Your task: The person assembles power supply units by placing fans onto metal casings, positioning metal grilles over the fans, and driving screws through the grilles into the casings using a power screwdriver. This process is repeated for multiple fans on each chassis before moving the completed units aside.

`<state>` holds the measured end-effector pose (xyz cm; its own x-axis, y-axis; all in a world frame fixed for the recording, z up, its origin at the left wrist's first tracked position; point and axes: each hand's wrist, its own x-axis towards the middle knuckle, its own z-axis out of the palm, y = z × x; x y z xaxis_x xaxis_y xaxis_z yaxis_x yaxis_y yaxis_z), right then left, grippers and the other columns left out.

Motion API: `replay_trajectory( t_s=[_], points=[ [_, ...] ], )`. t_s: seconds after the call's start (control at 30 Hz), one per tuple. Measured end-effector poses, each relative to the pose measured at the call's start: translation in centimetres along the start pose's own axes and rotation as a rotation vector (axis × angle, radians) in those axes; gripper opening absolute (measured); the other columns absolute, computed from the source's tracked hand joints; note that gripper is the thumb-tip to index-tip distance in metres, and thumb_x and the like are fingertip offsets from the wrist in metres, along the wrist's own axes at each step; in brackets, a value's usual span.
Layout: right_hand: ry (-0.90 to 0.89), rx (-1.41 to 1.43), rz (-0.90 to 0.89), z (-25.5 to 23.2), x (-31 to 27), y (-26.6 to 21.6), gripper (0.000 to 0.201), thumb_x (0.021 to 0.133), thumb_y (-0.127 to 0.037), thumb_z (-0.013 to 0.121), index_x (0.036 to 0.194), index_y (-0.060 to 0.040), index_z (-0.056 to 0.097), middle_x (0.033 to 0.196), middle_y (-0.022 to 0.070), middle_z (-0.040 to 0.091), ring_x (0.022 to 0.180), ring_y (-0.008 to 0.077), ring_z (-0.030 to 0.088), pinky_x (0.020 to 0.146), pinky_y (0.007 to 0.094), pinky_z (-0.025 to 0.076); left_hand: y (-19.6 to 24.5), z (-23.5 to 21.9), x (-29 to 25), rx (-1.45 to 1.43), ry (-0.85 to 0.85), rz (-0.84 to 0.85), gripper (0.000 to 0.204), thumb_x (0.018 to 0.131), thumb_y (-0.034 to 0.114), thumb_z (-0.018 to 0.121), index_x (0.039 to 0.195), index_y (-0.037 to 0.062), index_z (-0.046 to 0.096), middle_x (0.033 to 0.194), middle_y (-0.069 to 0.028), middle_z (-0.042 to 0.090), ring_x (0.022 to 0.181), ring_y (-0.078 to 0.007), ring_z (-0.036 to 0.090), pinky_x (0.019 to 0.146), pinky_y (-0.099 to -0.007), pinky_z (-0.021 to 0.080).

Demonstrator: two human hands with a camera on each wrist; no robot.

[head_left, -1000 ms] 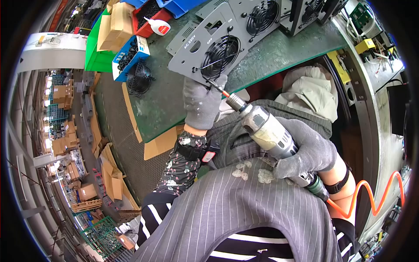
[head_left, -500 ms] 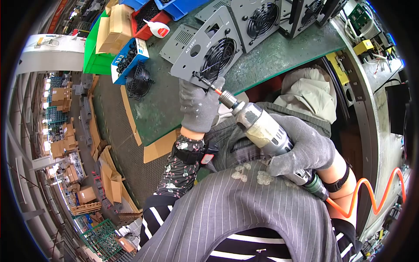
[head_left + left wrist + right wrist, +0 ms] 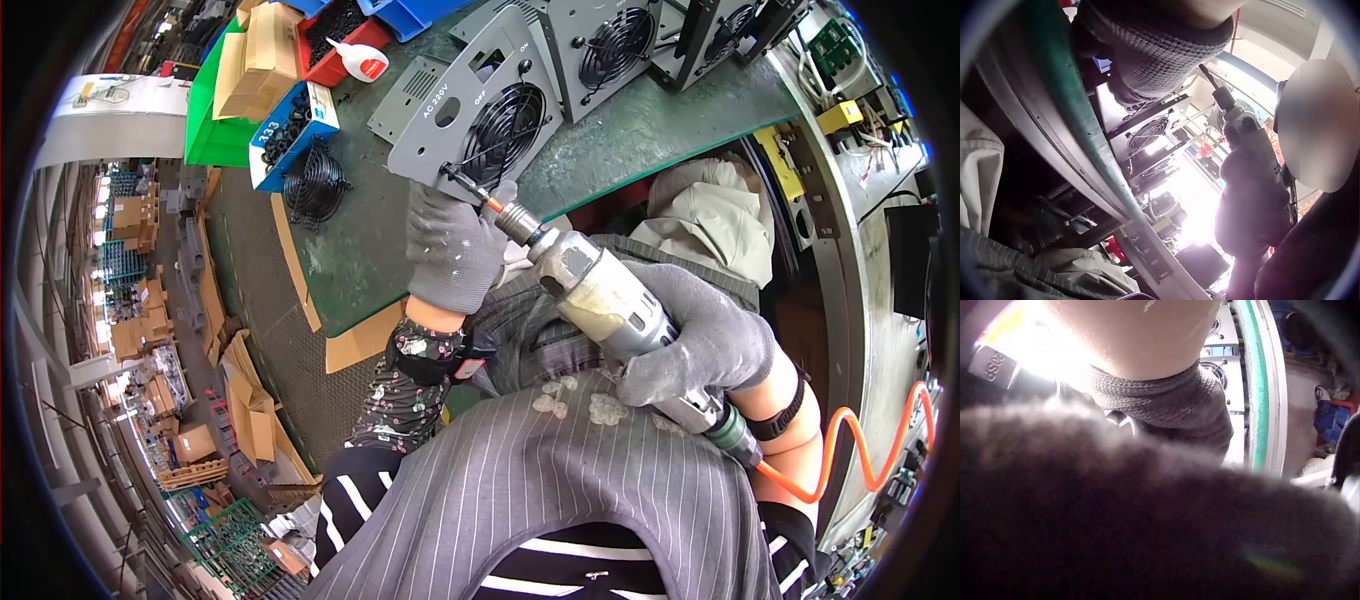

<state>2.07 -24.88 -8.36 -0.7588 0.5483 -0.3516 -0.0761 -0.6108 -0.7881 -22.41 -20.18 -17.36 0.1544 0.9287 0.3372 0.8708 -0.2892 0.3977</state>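
Note:
A grey metal panel (image 3: 418,152) marked "AC 220V" leans upright on the green bench, with a black wire fan guard (image 3: 508,128) on its face. My gloved left hand (image 3: 455,250) holds the panel at its lower edge, fingers partly hidden behind it. In my gloved right hand (image 3: 705,335) is an air screwdriver (image 3: 590,285), its orange hose (image 3: 845,420) trailing off right. The driver's bit points at the guard's lower-left corner, its tip right at the screw there. From the left wrist view, the driver (image 3: 1247,128) shows beyond the left glove (image 3: 1154,56).
More grey panels with fan guards (image 3: 615,50) stand along the back of the bench (image 3: 370,240). At the left are a blue box of black parts (image 3: 290,135), a loose fan guard (image 3: 315,187), a red bin (image 3: 335,65) and a white bottle (image 3: 362,62).
The driver's bit has moved left and up, from the panel's lower edge to the screw at the guard's lower-left corner. The left hand keeps its hold on the panel.

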Motion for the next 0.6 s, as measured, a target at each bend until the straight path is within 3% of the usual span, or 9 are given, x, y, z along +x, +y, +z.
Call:
replay_trajectory(
  t_s=[0.17,0.23,0.3,0.37,0.4,0.43,0.5,0.6],
  points=[
    [-0.017,0.071,-0.002,0.6,0.3,-1.3,0.051,0.074,-0.02,0.074,0.114,0.0013,0.051,0.087,0.0039,0.061,0.074,0.0101,0.058,0.064,0.0239,0.048,0.4,0.0,0.2,0.025,0.134,0.135,0.059,0.077,0.024,0.071,0.118,-0.0036,0.038,0.111,-0.0201,0.053,0.102,-0.0385,0.052,0.089,-0.0439,0.042],
    [-0.054,0.01,0.005,0.5,0.3,-2.0,0.049,0.076,-0.019,0.073,0.115,0.0013,0.051,0.086,0.0038,0.061,0.073,0.0097,0.058,0.063,0.0239,0.048,0.2,-0.3,0.0,-0.158,-0.064,-0.143,0.058,0.076,0.022,0.072,0.117,-0.0024,0.04,0.112,-0.0198,0.053,0.098,-0.0364,0.054,0.086,-0.0434,0.044],
    [-0.08,0.052,0.024,0.4,0.2,-2.4,0.048,0.077,-0.019,0.072,0.115,0.0012,0.05,0.084,0.0036,0.061,0.071,0.0093,0.059,0.062,0.0235,0.049,-0.1,0.0,-0.1,-0.091,-0.006,-0.123,0.056,0.075,0.021,0.073,0.115,-0.0022,0.042,0.112,-0.0193,0.053,0.097,-0.0351,0.055,0.084,-0.0435,0.045],
    [-0.066,0.026,0.025,0.6,0.1,-1.9,0.051,0.075,-0.02,0.074,0.115,0.0014,0.05,0.086,0.004,0.061,0.072,0.0094,0.059,0.062,0.024,0.049,-0.8,-0.2,0.0,-0.174,0.082,0.083,0.052,0.075,0.019,0.074,0.116,-0.0001,0.048,0.088,-0.0089,0.064,0.076,-0.0232,0.063,0.072,-0.0315,0.05],
    [-0.036,-0.012,-0.034,0.4,0.2,-0.8,0.053,0.074,-0.02,0.075,0.115,0.0014,0.05,0.087,0.004,0.061,0.072,0.0095,0.058,0.062,0.0241,0.049,-1.2,-2.2,0.2,-0.189,-0.424,-0.258,0.048,0.078,0.012,0.066,0.12,-0.003,0.046,0.104,-0.0131,0.061,0.091,-0.0232,0.061,0.077,-0.033,0.05],
    [-0.006,-0.051,-0.092,0.3,0.2,-0.2,0.054,0.073,-0.02,0.077,0.114,0.0014,0.05,0.088,0.004,0.061,0.073,0.0095,0.058,0.063,0.0243,0.049,-0.9,-3.1,0.5,-0.189,-0.415,-0.262,0.048,0.078,0.012,0.066,0.12,-0.003,0.046,0.104,-0.0131,0.061,0.091,-0.0232,0.061,0.077,-0.033,0.05],
    [-0.007,-0.138,-0.078,0.1,-0.2,0.1,0.059,0.068,-0.023,0.081,0.113,0.0014,0.051,0.088,0.0034,0.06,0.077,0.0108,0.057,0.068,0.0256,0.049,-0.8,-4.3,1.0,-1.765,-0.04,-0.702,0.046,0.076,-0.005,0.046,0.122,-0.0016,0.043,0.112,-0.0151,0.054,0.1,-0.0222,0.057,0.085,-0.0348,0.05],
    [-0.04,-0.115,0.012,-0.3,-0.3,0.9,0.061,0.067,-0.027,0.081,0.113,0.0003,0.051,0.087,0.0038,0.059,0.076,0.0115,0.056,0.069,0.0268,0.048,-5.1,-3.4,-0.5,-2.105,0.017,-0.783,0.038,0.087,-0.003,0.042,0.124,-0.0004,0.046,0.111,-0.0134,0.055,0.096,-0.0215,0.058,0.083,-0.0317,0.053]
  ],
)
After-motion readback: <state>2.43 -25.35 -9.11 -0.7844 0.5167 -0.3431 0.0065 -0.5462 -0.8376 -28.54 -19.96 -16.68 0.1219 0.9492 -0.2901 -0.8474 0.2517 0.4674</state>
